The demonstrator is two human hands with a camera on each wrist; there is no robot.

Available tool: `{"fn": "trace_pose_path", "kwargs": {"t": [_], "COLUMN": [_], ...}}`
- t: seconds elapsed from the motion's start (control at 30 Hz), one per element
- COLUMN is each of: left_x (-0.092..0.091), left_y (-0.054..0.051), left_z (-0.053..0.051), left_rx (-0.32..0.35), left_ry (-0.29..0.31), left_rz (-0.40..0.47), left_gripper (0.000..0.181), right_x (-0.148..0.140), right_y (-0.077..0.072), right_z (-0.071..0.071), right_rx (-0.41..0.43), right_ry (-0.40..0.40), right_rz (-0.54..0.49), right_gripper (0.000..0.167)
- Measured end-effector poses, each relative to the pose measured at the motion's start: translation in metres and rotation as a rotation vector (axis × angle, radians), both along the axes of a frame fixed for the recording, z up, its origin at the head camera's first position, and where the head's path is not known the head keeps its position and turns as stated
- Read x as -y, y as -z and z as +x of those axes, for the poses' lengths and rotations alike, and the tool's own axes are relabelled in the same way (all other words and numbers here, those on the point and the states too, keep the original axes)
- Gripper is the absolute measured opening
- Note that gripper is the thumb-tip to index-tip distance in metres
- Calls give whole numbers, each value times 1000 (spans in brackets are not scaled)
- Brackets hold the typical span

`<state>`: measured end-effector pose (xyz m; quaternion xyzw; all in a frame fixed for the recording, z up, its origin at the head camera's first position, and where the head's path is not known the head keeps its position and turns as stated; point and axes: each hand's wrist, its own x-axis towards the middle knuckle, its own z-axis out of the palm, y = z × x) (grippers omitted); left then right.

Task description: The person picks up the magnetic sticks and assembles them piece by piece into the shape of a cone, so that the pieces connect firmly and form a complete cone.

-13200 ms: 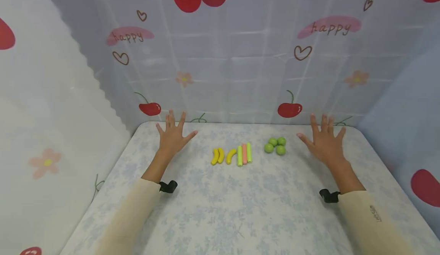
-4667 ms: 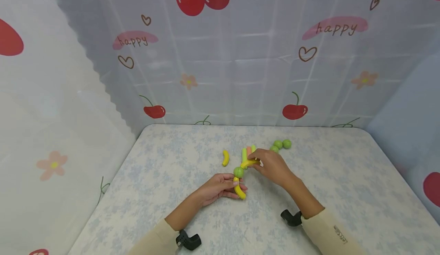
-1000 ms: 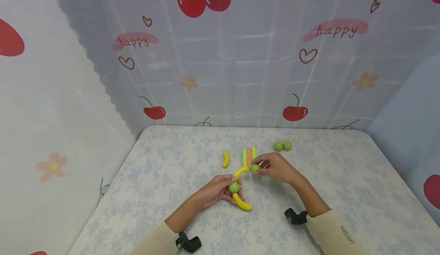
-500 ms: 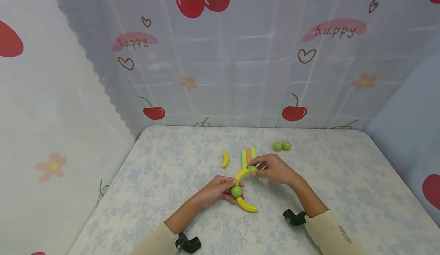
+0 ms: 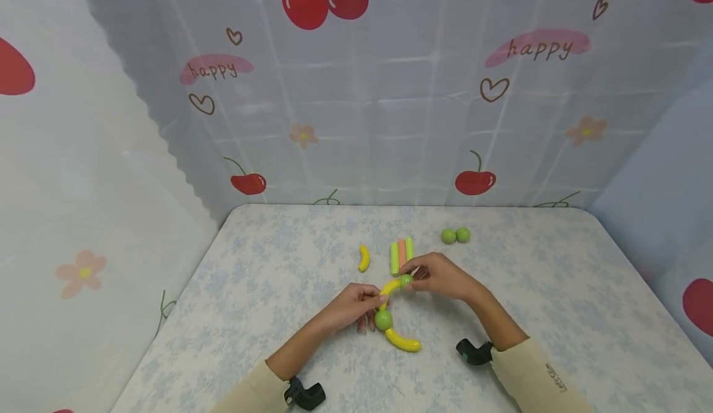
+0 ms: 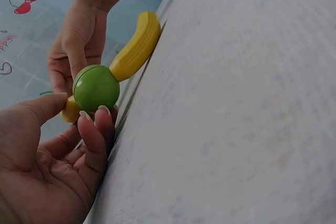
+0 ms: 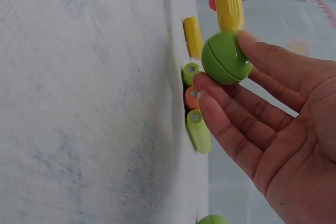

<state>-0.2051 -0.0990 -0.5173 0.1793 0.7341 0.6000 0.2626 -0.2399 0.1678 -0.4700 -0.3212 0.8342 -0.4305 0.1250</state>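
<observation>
A chain of toy pieces runs between both hands. My left hand (image 5: 353, 308) pinches its upper yellow curved rod (image 5: 390, 286), near the middle green ball (image 5: 383, 319). From that ball the lower yellow curved rod (image 5: 404, 342) extends to the right; the left wrist view shows this rod (image 6: 136, 48) joined to the ball (image 6: 97, 87). My right hand (image 5: 442, 277) holds another green ball (image 5: 406, 280) between thumb and fingers at the upper rod's other end. In the right wrist view this ball (image 7: 223, 59) touches the rod (image 7: 228, 6).
Behind the hands, a loose yellow curved rod (image 5: 364, 258) lies left of two straight lime rods (image 5: 395, 259) with an orange-pink rod (image 5: 402, 253) between them. Two green balls (image 5: 455, 235) sit farther right on the patterned table (image 5: 278, 252). A printed curtain (image 5: 390, 122) hangs along the back.
Both hands first lay spread apart and the pieces were loose. Over the last second, the right hand's ball has met the upper rod's end, and the chain has shifted towards me.
</observation>
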Motion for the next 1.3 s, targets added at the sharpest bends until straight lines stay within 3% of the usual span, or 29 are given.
{"fn": "trace_pose_path", "kwargs": {"t": [0.23,0.57,1.07,1.3], "left_x": [0,0,5,4], "left_y": [1,5,3,6], "left_z": [1,0,0,-2], "left_rx": [21,-34,-139,-132], "left_ry": [-20,-41,-57,-46], "left_rz": [26,24,-131,-117], "left_gripper": [35,33,30,29], "right_x": [6,14,19,12], "right_y": [2,8,13,5], "right_z": [4,6,5,3], "right_rx": [41,50,36,-13], "right_ry": [-18,-28,-28,3], "right_rz": [-24,-4,62,69], "right_gripper": [28,28,26,26]}}
